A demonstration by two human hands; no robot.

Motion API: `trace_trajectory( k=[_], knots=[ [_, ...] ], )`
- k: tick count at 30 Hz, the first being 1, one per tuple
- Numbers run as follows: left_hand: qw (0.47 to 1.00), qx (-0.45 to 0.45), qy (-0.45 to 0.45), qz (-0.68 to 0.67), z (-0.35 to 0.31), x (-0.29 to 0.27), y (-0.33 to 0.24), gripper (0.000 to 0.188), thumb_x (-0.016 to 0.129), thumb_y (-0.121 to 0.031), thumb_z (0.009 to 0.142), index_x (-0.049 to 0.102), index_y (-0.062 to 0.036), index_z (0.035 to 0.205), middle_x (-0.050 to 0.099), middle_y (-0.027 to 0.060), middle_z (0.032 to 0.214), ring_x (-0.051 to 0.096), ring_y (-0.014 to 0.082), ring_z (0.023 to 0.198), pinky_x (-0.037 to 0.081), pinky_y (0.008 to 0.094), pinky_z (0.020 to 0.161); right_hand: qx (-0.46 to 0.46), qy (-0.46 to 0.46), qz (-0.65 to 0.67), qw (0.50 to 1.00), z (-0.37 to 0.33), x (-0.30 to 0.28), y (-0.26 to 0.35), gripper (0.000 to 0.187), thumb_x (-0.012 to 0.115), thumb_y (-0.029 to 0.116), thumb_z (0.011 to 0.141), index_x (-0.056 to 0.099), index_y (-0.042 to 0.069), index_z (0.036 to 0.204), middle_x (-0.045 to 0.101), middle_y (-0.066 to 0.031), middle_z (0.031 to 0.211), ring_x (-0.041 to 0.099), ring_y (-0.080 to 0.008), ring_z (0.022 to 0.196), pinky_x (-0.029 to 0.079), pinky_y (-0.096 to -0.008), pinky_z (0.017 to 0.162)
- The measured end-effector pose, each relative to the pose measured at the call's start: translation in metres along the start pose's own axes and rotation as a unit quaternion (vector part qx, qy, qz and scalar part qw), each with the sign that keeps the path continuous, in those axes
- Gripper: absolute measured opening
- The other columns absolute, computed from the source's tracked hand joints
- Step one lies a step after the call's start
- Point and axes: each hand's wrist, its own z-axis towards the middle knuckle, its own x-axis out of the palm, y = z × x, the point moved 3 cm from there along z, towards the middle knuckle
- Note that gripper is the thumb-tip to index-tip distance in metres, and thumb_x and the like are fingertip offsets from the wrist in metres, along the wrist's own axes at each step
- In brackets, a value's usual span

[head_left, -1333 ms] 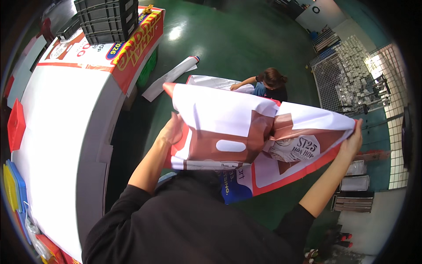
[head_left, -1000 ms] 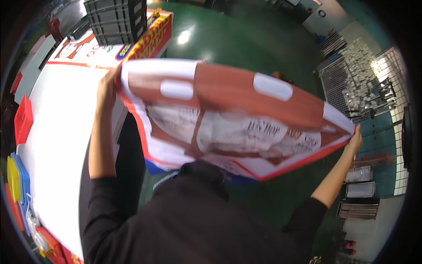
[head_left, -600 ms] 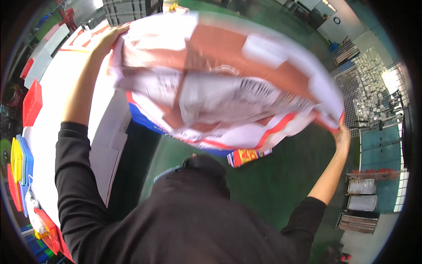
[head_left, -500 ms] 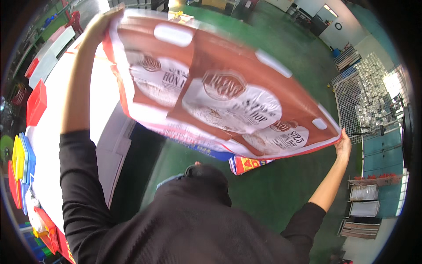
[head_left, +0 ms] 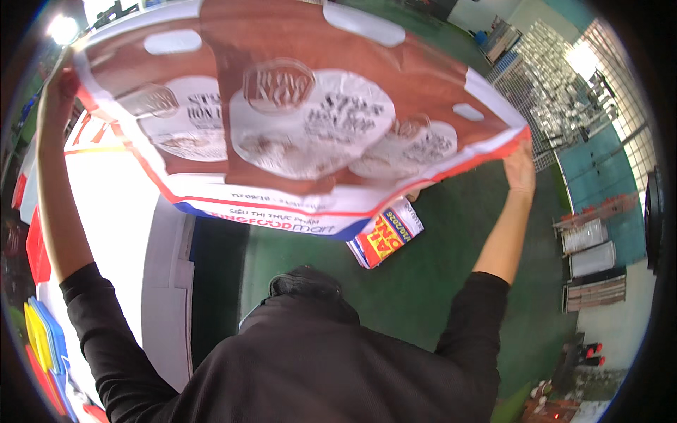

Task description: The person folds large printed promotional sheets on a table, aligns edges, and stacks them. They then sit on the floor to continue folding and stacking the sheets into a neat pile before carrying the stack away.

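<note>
The left hand (head_left: 62,86) and right hand (head_left: 520,163) were clamped on opposite ends of a brown-and-white printed banner (head_left: 293,120). It hung spread between them, above the green floor (head_left: 423,307).

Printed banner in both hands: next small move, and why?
I'd probably ease the right hand slightly outward to tension the banner: it grips the right corner while the left hand holds the left end, and the sheet between looks slack and billowed.
</note>
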Motion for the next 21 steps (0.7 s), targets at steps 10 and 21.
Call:
trace_trajectory(
  k=[10,21],
  knots=[
    [0.995,-0.083,0.012,0.049,0.064,-0.075,-0.030,0.034,0.048,-0.023,0.096,0.053,-0.0005,0.120,0.058,0.0034,0.107,0.054,0.0120,0.093,0.042,0.0250,0.089,0.088,0.068,0.252,0.961,-0.011,0.019,0.054,0.043,0.056,0.030,0.090,0.051,0.000,0.120,0.056,-0.0115,0.121,0.051,-0.0228,0.114,0.040,-0.0403,0.097],
    [0.954,-0.259,-0.082,0.127,-0.064,-0.027,0.064,0.047,0.053,-0.032,0.092,0.046,-0.0086,0.132,0.052,-0.0002,0.125,0.054,0.0115,0.104,0.043,0.0288,0.089,0.178,0.097,0.157,0.967,0.063,-0.017,0.081,0.041,0.063,0.028,0.087,0.058,-0.004,0.112,0.063,-0.0106,0.110,0.058,-0.0188,0.103,0.043,-0.0345,0.093]
  ],
)
